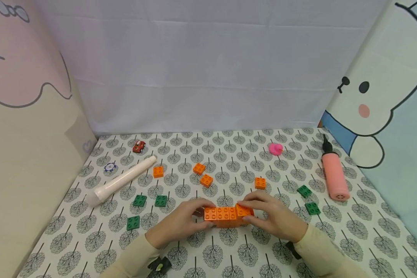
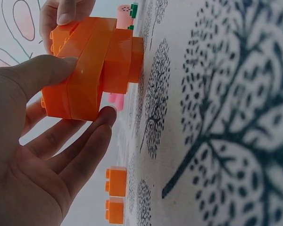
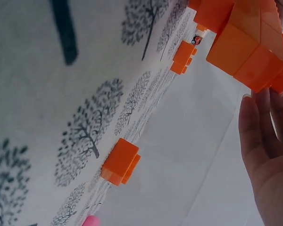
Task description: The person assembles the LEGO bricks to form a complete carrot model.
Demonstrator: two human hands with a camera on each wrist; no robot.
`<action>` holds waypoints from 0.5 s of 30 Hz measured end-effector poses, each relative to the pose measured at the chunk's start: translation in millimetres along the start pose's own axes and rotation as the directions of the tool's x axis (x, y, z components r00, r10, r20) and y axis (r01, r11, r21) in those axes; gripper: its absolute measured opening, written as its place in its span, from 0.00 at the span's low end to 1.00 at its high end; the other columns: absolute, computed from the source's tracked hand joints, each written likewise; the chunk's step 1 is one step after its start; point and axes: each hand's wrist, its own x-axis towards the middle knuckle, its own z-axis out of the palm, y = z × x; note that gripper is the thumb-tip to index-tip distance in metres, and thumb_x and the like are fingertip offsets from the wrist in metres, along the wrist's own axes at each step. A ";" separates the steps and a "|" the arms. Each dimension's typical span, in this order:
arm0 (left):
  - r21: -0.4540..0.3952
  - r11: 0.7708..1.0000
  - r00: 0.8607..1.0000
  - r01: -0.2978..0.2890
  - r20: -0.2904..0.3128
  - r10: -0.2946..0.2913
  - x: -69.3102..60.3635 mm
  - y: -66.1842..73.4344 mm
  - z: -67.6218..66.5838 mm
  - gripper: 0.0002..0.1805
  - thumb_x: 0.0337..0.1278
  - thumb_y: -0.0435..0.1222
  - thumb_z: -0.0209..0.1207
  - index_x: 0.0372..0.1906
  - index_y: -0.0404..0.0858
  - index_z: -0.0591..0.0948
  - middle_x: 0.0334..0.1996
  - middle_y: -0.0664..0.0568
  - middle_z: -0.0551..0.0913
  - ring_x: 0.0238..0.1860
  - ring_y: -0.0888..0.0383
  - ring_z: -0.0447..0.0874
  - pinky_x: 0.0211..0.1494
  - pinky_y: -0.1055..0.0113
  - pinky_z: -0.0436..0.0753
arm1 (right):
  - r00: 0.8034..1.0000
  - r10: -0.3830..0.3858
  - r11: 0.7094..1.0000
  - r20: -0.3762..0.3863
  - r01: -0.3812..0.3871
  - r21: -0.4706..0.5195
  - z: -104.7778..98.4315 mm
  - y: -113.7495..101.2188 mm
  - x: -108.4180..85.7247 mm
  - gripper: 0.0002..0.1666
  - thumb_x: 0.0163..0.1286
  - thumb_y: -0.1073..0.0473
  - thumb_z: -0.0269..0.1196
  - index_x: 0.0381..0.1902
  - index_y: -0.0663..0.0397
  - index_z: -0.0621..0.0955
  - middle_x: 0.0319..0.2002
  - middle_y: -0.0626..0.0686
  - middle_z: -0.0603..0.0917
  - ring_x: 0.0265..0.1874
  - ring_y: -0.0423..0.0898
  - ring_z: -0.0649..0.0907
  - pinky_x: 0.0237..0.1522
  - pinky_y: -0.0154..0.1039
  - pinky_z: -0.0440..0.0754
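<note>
Between your two hands, just above or on the surface (image 1: 226,262), the orange brick assembly (image 1: 226,222) lies with its long axis running across you, from the left grip (image 1: 181,221) to the right grip (image 1: 277,217), its studs facing up. Your left grip is clamped on the assembly's left end, thumb against the near side and fingers round the far side. Your right grip pinches the right-end brick (image 1: 244,211), which stands higher than the studs beside it, thumb near and forefinger far; the middle of the row lies bare between the two grips. Seen from your left wrist, the assembly steps inward underneath, so the part in your left grip overhangs a narrower foot; whether that foot rests on the cloth you cannot tell. Just beyond the grips, two loose orange bricks (image 1: 206,180) sit close together, a separate orange brick (image 1: 158,172) lies ahead of your left grip, and a single orange brick (image 1: 260,183) lies ahead of your right one. To the left of your left grip are three green bricks (image 1: 133,222); past them a white tube (image 1: 125,178) slants, its narrow end pointing away from you and rightward. Right of your right grip lie two green bricks (image 1: 312,209), then a pink pump (image 1: 335,175), its black nozzle pointing away. Far ahead of your right grip sits a pink duck (image 1: 275,149).
</note>
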 end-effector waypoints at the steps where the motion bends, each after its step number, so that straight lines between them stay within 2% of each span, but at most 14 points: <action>1: -0.001 1.000 1.000 0.003 0.000 -0.003 -0.2 -0.2 0.3 0.22 0.57 0.40 0.69 0.58 0.50 0.79 0.50 0.63 0.82 0.47 0.66 0.82 0.57 0.68 0.82 | 1.000 0.008 1.000 -0.003 -0.008 0.005 0.3 0.0 -0.3 0.24 0.62 0.57 0.72 0.56 0.54 0.84 0.51 0.46 0.80 0.45 0.39 0.79 0.47 0.27 0.81; 7: 0.003 1.000 1.000 0.000 0.003 0.000 -0.9 -0.5 1.5 0.23 0.57 0.40 0.69 0.58 0.49 0.79 0.50 0.61 0.83 0.47 0.66 0.82 0.57 0.68 0.82 | 0.999 0.029 0.999 -0.016 -0.029 0.029 1.0 0.1 -0.6 0.23 0.60 0.60 0.73 0.55 0.53 0.84 0.49 0.45 0.81 0.44 0.40 0.81 0.46 0.33 0.84; 15: 0.010 1.000 1.000 -0.014 -0.008 0.014 -0.9 -1.0 0.8 0.22 0.58 0.40 0.69 0.57 0.47 0.80 0.51 0.59 0.83 0.48 0.64 0.83 0.57 0.67 0.83 | 0.998 0.057 0.997 0.016 -0.058 0.042 0.5 1.9 1.4 0.23 0.61 0.59 0.72 0.55 0.51 0.85 0.46 0.43 0.80 0.41 0.37 0.78 0.39 0.38 0.84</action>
